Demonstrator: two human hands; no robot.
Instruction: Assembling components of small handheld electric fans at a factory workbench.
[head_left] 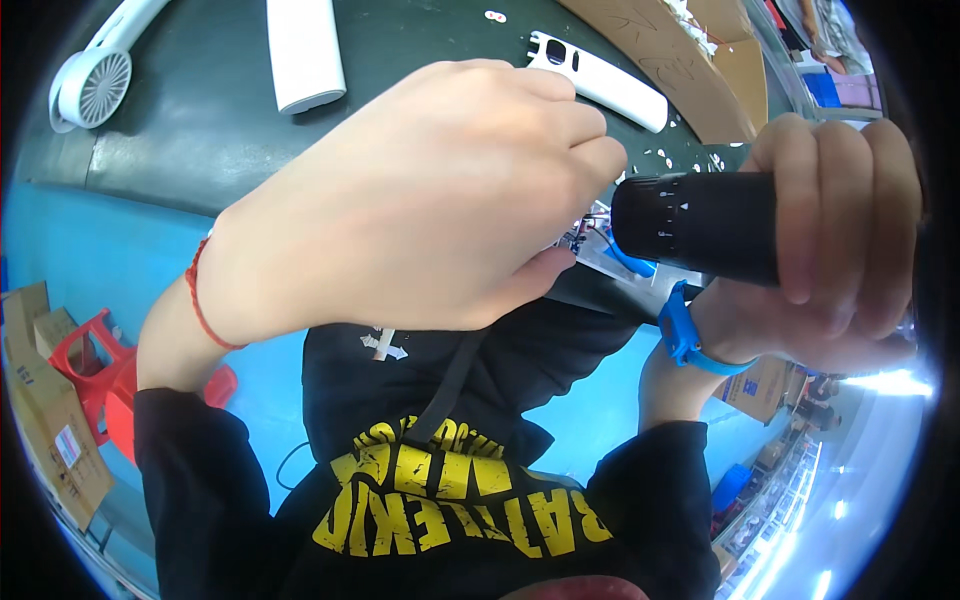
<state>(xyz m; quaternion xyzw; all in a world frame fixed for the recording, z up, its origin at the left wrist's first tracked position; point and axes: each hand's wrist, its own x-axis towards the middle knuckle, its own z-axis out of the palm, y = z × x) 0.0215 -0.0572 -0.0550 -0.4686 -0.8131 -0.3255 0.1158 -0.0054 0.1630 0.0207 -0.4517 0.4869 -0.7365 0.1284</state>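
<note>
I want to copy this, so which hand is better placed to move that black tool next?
Probably the right hand: it is wrapped around the black cylindrical tool. The left hand is curled near the tool's other end, and whatever it may hold is hidden.

This looks like a workshop or a small factory, where people work on things. There is a big dark green table (180,135) with long white plastic parts (305,55), a round white piece with slots (95,88) like a little fan, and tiny white bits (665,160). A black tool (700,225), maybe a power screwdriver, is close to some thin wires (604,238). There is a big cardboard box (738,85), more boxes (50,415) by a red plastic stool (122,420), a shiny blue floor (270,375) and bright white lights (890,383)
</note>
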